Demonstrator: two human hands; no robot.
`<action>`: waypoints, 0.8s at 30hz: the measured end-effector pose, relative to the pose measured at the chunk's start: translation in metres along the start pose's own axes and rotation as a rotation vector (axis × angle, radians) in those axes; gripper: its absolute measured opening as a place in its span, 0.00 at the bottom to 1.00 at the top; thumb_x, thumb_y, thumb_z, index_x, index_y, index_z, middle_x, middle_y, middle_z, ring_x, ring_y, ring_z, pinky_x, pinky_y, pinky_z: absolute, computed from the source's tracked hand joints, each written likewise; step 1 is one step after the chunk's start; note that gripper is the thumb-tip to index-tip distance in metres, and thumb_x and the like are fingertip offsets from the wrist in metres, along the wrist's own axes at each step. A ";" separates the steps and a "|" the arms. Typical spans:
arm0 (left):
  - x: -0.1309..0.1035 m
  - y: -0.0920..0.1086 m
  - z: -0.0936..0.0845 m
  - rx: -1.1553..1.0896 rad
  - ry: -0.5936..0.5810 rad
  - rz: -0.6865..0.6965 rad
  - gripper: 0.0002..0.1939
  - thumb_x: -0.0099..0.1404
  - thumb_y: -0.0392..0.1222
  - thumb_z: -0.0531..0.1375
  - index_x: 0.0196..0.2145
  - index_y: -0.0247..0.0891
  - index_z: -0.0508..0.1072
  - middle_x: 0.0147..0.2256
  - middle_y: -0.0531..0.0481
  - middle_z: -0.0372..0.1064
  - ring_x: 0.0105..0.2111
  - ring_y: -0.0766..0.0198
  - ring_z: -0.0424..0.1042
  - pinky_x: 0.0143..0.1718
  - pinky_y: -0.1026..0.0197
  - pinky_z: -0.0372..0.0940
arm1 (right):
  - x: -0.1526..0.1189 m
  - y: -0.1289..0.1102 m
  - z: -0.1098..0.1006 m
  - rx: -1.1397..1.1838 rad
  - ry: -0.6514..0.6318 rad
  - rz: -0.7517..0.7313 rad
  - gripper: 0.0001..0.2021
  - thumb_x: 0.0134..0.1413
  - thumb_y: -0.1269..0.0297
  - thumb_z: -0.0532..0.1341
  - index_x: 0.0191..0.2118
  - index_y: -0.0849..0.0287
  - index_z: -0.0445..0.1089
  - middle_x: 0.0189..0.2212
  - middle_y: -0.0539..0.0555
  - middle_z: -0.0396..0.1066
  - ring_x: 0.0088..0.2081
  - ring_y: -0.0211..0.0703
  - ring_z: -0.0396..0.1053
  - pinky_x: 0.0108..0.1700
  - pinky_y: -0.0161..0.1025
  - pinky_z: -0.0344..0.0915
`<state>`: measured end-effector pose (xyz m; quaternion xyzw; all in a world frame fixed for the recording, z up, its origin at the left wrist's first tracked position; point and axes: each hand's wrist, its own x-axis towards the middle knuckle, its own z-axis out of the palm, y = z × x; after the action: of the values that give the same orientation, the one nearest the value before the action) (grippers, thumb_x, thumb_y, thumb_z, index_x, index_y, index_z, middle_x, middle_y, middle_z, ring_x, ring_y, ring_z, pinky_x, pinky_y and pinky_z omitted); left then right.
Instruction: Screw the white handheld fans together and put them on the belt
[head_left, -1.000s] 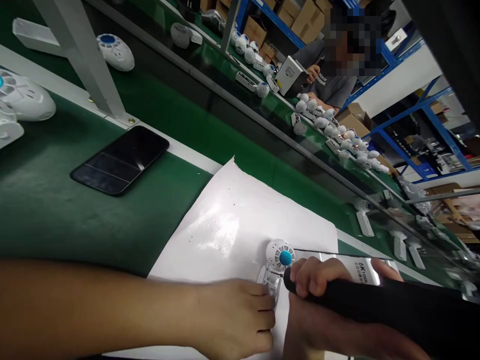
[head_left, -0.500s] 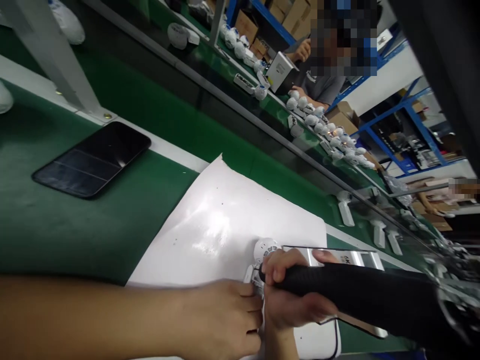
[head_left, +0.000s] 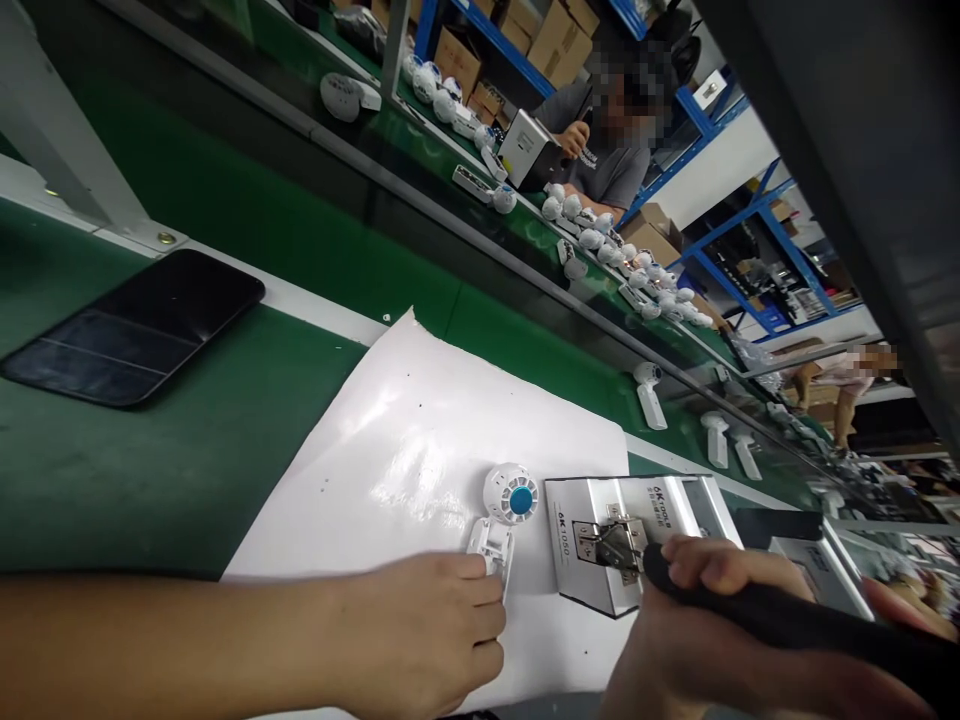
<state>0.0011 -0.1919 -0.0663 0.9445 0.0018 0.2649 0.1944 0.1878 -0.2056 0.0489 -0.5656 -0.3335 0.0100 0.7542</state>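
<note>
"Is there room round the little white fan (head_left: 507, 512)?"

"Lots! Bare white sheet (head_left: 420, 470) runs up to its far edge. There's just a small gap before the silver box (head_left: 589, 582)."

"How does the fan look?"

"Round head, blue middle, slots all round. It lies on the sheet."

"And the fingers?"

"The left hand (head_left: 442, 630) curls them tight on its handle. The right hand (head_left: 694, 635) grips a black tool (head_left: 780, 612), its tip by the box."

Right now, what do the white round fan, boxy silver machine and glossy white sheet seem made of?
White round fan: probably smooth moulded plastic, with neat slots.
Boxy silver machine: likely polished metal, with bright reflections.
Glossy white sheet: plastic or coated paper, unclear which; it shows glare.
</note>
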 end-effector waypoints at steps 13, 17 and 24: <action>0.001 0.000 0.002 0.018 0.015 0.018 0.08 0.68 0.43 0.66 0.35 0.37 0.74 0.34 0.48 0.72 0.36 0.57 0.67 0.45 0.55 0.65 | -0.041 0.013 0.018 0.114 -0.199 0.020 0.29 0.67 0.30 0.42 0.56 0.41 0.66 0.16 0.40 0.56 0.15 0.43 0.46 0.18 0.43 0.55; 0.001 0.000 0.003 0.017 -0.017 0.012 0.09 0.68 0.44 0.67 0.36 0.37 0.75 0.35 0.48 0.73 0.39 0.57 0.68 0.50 0.55 0.65 | -0.046 0.029 0.019 0.197 -0.333 0.051 0.31 0.65 0.27 0.43 0.56 0.41 0.65 0.17 0.40 0.59 0.16 0.41 0.47 0.19 0.40 0.57; 0.001 0.000 0.003 0.025 -0.004 0.019 0.08 0.71 0.43 0.63 0.36 0.37 0.74 0.35 0.48 0.73 0.38 0.57 0.68 0.50 0.53 0.65 | -0.045 0.043 0.022 0.210 -0.387 0.076 0.27 0.65 0.28 0.46 0.53 0.42 0.63 0.17 0.39 0.59 0.14 0.38 0.48 0.19 0.36 0.59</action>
<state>0.0032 -0.1933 -0.0682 0.9473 -0.0042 0.2648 0.1802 0.1570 -0.1888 -0.0071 -0.4837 -0.4476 0.1815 0.7299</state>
